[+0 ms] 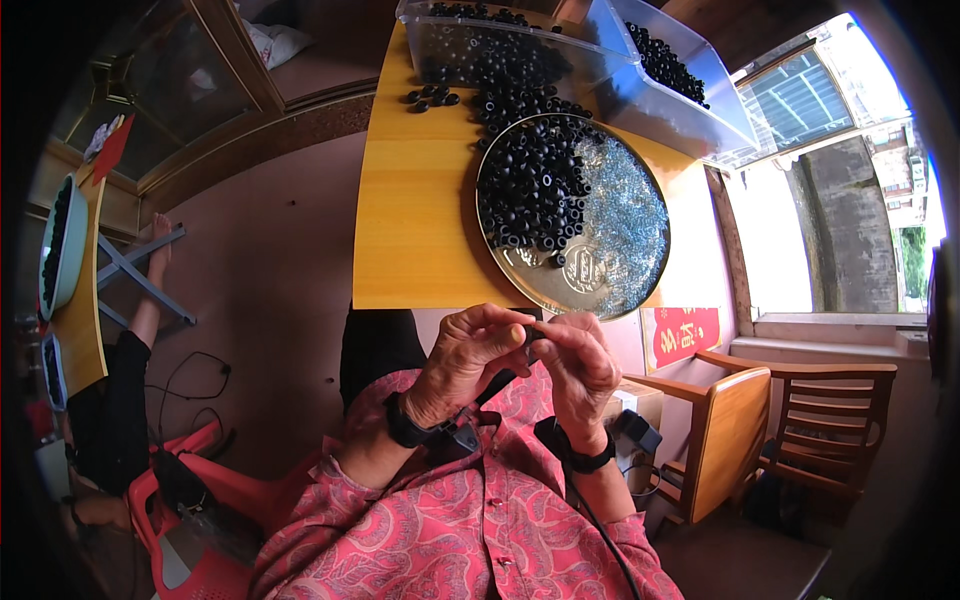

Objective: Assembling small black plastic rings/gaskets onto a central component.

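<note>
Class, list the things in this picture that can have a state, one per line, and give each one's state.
Left hand, fingertips pinched at a small dark piece
Right hand, fingertips pinched at the same piece
Round tray, flat, loaded
Black rings, loose, heaped
Clear-blue beads, loose, spread across the tray's right side
Bluish bin, lidless, partly filled
Turquoise basin, uncovered, holding dark pieces

The left fingers (pixel 492 318) and right fingers (pixel 568 335) curl inward, their tips close together.
</note>
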Motion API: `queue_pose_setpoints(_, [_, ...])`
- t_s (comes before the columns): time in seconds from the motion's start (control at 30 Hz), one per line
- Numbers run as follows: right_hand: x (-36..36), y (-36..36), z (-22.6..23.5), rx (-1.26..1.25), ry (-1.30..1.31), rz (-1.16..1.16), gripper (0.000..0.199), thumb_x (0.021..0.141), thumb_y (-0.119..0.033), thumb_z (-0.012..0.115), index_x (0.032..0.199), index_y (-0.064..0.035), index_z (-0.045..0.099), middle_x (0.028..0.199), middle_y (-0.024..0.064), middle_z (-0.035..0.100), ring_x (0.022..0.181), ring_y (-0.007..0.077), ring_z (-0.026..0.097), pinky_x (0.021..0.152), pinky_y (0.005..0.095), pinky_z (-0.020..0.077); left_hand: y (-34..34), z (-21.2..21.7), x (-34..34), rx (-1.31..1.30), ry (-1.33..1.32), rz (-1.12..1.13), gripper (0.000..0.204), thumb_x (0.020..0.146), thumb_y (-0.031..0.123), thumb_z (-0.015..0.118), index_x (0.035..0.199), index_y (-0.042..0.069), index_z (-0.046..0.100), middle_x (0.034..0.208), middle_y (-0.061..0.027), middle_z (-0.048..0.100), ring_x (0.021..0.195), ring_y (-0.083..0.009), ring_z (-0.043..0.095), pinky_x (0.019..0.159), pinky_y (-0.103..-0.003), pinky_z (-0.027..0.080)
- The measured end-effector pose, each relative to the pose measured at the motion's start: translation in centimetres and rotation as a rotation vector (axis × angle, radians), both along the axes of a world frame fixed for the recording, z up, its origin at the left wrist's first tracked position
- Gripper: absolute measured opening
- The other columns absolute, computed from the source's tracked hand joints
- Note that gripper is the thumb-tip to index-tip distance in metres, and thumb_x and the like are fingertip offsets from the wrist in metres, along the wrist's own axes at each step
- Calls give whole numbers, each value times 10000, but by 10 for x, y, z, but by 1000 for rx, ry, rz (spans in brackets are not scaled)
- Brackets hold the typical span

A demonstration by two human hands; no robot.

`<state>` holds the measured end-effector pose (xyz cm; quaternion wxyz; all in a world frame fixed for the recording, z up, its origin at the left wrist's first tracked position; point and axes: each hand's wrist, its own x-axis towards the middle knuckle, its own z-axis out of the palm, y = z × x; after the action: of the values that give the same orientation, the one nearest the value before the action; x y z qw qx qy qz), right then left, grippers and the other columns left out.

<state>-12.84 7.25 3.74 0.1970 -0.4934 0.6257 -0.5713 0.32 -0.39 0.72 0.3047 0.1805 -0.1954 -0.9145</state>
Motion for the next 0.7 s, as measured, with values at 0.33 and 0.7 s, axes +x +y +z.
queue_pose_setpoints(0.33, [-8,0,7,39,74,121,220,734,46,735,936,-27,690,847,79,624,725,165,618,597,263,484,-2,10,10,-158,-230,-27,177,903,85,634,1032,-35,652,860,-125,698,733,-190,699,693,-291,598])
queue_pose_setpoints(0.7, [-8,4,20,153,310,224,192,746,39,707,916,-18,638,835,103,603,687,230,632,560,316,517,2,26,14,-246,-403,-92,267,908,158,649,1071,-55,646,870,-121,699,726,-161,694,670,-255,586])
